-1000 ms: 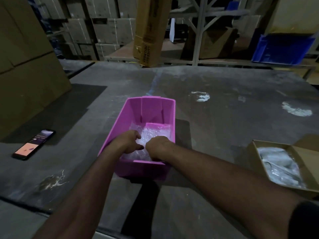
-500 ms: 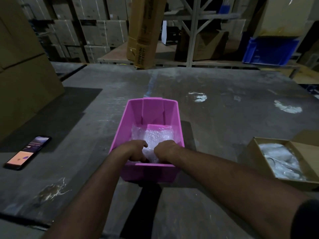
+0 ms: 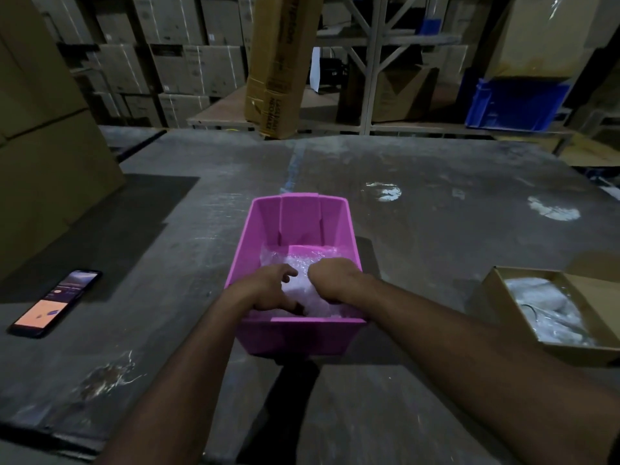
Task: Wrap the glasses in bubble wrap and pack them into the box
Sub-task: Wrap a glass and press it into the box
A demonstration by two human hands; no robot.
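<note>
Both hands, the left hand and right hand, curl around the crinkly clear bubble wrap bundle inside the pink plastic box, at 6 o'clock on the grey worktop.

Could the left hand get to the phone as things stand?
Probably yes: the left hand is in the pink bin, and the phone lies on bare table to its left, nothing between.
</note>
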